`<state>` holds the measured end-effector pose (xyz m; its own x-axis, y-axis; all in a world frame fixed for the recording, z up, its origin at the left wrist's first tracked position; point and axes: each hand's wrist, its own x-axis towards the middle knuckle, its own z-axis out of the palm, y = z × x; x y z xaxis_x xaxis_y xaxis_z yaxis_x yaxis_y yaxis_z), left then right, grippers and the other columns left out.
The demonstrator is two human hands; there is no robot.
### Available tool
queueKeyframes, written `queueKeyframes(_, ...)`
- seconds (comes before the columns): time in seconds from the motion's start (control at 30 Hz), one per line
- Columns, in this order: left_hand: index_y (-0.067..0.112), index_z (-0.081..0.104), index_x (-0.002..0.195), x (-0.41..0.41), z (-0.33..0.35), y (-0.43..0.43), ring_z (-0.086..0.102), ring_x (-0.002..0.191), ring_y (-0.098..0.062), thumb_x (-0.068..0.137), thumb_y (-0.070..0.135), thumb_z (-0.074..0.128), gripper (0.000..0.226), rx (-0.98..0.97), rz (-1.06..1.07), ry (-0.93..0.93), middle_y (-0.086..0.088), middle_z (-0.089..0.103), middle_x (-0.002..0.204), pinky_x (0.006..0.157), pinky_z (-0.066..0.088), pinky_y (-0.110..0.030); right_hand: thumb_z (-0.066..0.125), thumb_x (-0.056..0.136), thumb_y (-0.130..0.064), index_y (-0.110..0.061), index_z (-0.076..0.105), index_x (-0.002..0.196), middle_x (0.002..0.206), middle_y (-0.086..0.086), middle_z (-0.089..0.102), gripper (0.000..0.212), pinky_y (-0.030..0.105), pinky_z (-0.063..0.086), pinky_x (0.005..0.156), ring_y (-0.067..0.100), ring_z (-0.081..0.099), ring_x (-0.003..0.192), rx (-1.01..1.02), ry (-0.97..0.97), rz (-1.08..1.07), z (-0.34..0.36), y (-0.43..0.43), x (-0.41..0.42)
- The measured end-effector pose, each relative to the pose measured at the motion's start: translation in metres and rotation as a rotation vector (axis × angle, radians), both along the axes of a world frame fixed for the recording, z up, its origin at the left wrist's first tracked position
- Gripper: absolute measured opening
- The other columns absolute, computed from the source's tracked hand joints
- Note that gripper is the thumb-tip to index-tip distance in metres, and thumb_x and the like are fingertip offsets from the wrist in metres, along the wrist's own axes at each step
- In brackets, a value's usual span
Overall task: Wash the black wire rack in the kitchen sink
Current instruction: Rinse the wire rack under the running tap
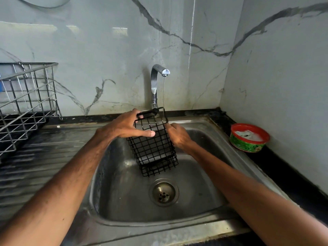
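Over sink (124, 201), wire rack (154, 150), soapy tub (248, 144)

1 black wire rack (154, 150) | 1 sink (124, 201) | 1 tap (154, 86) | 1 tub (248, 144)

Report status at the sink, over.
Left hand and right hand grip black wire rack, tilted over sink. Thin stream from faucet meets its top edge. Nothing blocking.

1. Holding the wire rack (154, 148) tilted above the sink (122, 206), left hand (126, 126) at its upper left, right hand (178, 135) at its right edge.
2. Standing behind the wire rack: tap (154, 82).
3. Lying below it, in the sink floor: drain (164, 192).
4. Standing far left, on the drainboard: dish drainer (26, 96).
5. Sitting right, on the counter: tub (249, 137).
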<state>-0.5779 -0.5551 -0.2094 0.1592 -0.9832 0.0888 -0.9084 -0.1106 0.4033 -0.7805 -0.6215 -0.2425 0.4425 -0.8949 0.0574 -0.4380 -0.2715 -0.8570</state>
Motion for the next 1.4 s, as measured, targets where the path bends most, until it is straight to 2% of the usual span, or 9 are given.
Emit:
queueKeyframes(0.2, 0.015, 0.033, 0.151, -0.023, 0.003, -0.006, 0.049, 0.124, -0.010, 0.053, 0.078, 0.078, 0.125, 0.021, -0.098, 0.043, 0.001, 0.049, 0.151, 0.107, 0.045, -0.034, 0.039, 0.102, -0.019, -0.003, 0.066, 0.104, 0.088, 0.009, 0.064, 0.031, 0.044, 0.054, 0.077, 0.028, 0.061, 0.085, 0.087, 0.007, -0.053, -0.014, -0.016, -0.022)
queueKeyframes(0.33, 0.017, 0.034, 0.152, -0.020, 0.004, -0.007, 0.050, 0.128, -0.012, 0.048, 0.080, 0.081, 0.131, 0.041, -0.086, 0.071, 0.004, 0.050, 0.149, 0.109, 0.045, -0.035, 0.038, 0.104, -0.019, -0.012, 0.065, 0.100, 0.098, 0.010, 0.067, 0.028, 0.046, 0.056, 0.089, 0.028, 0.065, 0.096, 0.224, -0.031, 0.054, -0.008, -0.019, -0.033)
queueKeyframes(0.43, 0.018, 0.036, 0.150, -0.016, 0.005, -0.005, 0.051, 0.132, -0.016, 0.041, 0.084, 0.084, 0.136, 0.045, -0.083, 0.067, 0.003, 0.051, 0.150, 0.112, 0.045, -0.040, 0.035, 0.106, -0.022, -0.015, 0.061, 0.117, 0.117, 0.008, 0.067, 0.029, 0.040, 0.052, 0.092, 0.030, 0.063, 0.113, 0.406, -0.083, 0.159, -0.002, -0.021, -0.046)
queueKeyframes(0.63, 0.015, 0.043, 0.143, -0.028, 0.013, -0.003, 0.052, 0.116, -0.009, 0.055, 0.055, 0.096, 0.111, 0.044, -0.144, -0.002, 0.009, 0.054, 0.128, 0.096, 0.047, -0.026, 0.033, 0.104, -0.040, -0.006, 0.050, 0.139, 0.134, 0.022, 0.059, 0.052, 0.058, 0.043, 0.108, 0.040, 0.056, 0.124, 0.663, -0.143, 0.191, -0.004, -0.038, -0.064)
queueKeyframes(0.77, 0.020, 0.045, 0.131, -0.044, 0.021, -0.006, 0.054, 0.109, -0.013, 0.052, 0.053, 0.098, 0.101, 0.120, -0.224, -0.122, 0.008, 0.051, 0.120, 0.094, 0.051, -0.031, 0.031, 0.093, -0.077, 0.001, 0.029, 0.151, 0.145, 0.034, 0.041, 0.097, 0.064, 0.047, 0.097, 0.055, 0.049, 0.126, 0.886, -0.127, 0.012, -0.007, -0.032, -0.060)
queueKeyframes(0.87, 0.026, 0.052, 0.114, -0.047, 0.029, -0.005, 0.057, 0.105, -0.017, 0.050, 0.048, 0.101, 0.083, 0.215, -0.279, -0.083, 0.007, 0.055, 0.114, 0.093, 0.054, -0.038, 0.046, 0.081, -0.083, 0.000, 0.023, 0.154, 0.154, 0.034, 0.029, 0.112, 0.071, 0.049, 0.090, 0.059, 0.040, 0.131, 1.048, -0.169, 0.039, -0.012, -0.032, -0.061)
queueKeyframes(1.0, 0.023, 0.055, 0.095, -0.041, 0.032, -0.002, 0.050, 0.081, -0.007, 0.053, 0.037, 0.102, 0.065, 0.320, -0.319, -0.012, 0.012, 0.055, 0.091, 0.069, 0.045, -0.022, 0.068, 0.084, -0.047, -0.013, 0.041, 0.137, 0.148, 0.028, 0.034, 0.068, 0.071, 0.049, 0.091, 0.057, 0.045, 0.123, 1.036, -0.209, 0.061, -0.020, -0.032, -0.060)
queueKeyframes(1.27, 0.013, 0.071, 0.089, -0.019, 0.045, 0.008, 0.059, 0.081, -0.009, 0.063, 0.046, 0.096, 0.048, 0.438, -0.355, 0.090, 0.000, 0.067, 0.086, 0.079, 0.046, -0.028, 0.054, 0.099, -0.024, -0.013, 0.057, 0.111, 0.113, 0.029, 0.056, 0.017, 0.047, 0.063, 0.063, 0.044, 0.070, 0.083, 0.880, -0.160, 0.038, -0.015, -0.017, -0.047)
queueKeyframes(1.4, 0.016, 0.082, 0.097, -0.009, 0.052, 0.020, 0.067, 0.091, -0.009, 0.074, 0.065, 0.076, 0.054, 0.591, -0.332, 0.046, -0.003, 0.078, 0.095, 0.096, 0.047, -0.030, 0.055, 0.101, -0.025, -0.012, 0.061, 0.111, 0.107, -0.001, 0.058, 0.018, 0.032, 0.062, 0.056, 0.021, 0.063, 0.088, 0.582, -0.185, 0.065, -0.001, -0.008, -0.047)
